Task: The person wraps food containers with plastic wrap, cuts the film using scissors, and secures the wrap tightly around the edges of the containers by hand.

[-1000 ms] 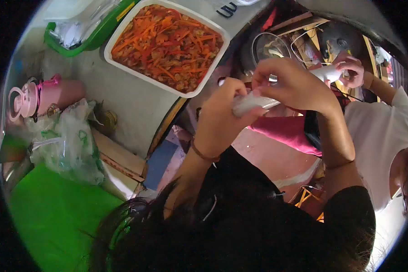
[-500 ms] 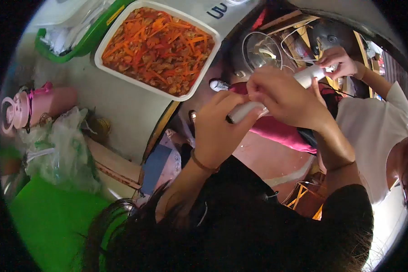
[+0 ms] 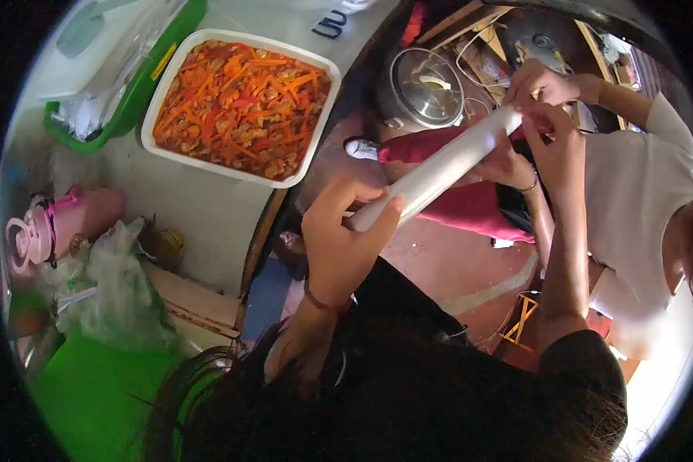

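A long white roll of what looks like plastic film (image 3: 446, 168) slants across the middle of the view. My left hand (image 3: 343, 239) is wrapped round its lower left end, thumb and fingers on either side. Near the upper right end is my right hand (image 3: 554, 142), its fingers bent against the end of the roll. Another person's hands are at that same end: one (image 3: 543, 83) pinches at the top, the other (image 3: 508, 165) supports the roll from below. What my right fingers pinch is too small to tell.
On the grey table (image 3: 215, 223) stands a white tray (image 3: 150, 127) of carrot strips and meat. Left are a green container (image 3: 108, 135), a pink bottle (image 3: 92, 215) and a plastic bag (image 3: 119, 285). A lidded pot (image 3: 426, 88) and a person in a white shirt (image 3: 639, 200) are beyond the roll.
My right hand has moved from the roll's near part up and right to its far end, uncovering the roll's middle. My left hand has shifted slightly left and down. The view has shifted a little.
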Demonstrator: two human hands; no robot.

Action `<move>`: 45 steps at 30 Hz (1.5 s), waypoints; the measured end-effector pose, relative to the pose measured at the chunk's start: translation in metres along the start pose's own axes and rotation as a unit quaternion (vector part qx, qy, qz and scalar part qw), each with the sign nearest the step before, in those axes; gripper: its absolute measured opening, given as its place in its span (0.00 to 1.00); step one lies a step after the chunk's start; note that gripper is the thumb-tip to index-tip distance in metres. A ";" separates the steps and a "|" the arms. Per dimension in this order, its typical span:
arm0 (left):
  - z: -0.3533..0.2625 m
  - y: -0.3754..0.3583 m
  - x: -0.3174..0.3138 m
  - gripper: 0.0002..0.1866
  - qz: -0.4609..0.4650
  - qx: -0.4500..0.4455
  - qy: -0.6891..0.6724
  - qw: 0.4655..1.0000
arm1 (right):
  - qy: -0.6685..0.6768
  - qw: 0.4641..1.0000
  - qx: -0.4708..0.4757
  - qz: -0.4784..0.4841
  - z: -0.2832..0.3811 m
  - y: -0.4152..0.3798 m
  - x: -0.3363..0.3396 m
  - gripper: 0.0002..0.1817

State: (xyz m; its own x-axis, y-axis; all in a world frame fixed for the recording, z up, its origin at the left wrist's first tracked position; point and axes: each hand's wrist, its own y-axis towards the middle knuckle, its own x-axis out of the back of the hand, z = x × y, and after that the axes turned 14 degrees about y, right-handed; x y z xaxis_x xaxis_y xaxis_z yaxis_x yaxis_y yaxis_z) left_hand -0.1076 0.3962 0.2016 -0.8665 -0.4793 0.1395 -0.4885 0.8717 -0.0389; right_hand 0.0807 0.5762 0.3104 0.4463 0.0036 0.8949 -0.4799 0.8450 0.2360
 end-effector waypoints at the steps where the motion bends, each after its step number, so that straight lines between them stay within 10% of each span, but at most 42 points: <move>1: 0.000 -0.001 -0.001 0.08 0.002 0.002 0.000 1.000 | 0.000 1.000 -0.004 -0.002 -0.007 -0.003 0.006 0.09; 26: -0.009 -0.003 0.013 0.08 0.023 -0.038 0.071 0.996 | -0.091 0.874 0.382 0.287 -0.039 0.029 0.007 0.07; 45: 0.000 0.023 0.037 0.07 0.083 -0.124 0.157 0.976 | 0.182 0.953 0.145 0.193 -0.008 -0.056 -0.010 0.13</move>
State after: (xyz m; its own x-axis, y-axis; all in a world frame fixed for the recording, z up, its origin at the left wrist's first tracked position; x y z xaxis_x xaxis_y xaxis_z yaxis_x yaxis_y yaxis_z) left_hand -0.1513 0.3985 0.2060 -0.8378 -0.3087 0.4504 -0.2706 0.9512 0.1486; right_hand 0.1096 0.5328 0.2855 0.4008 0.5144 0.7581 -0.8265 0.5601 0.0569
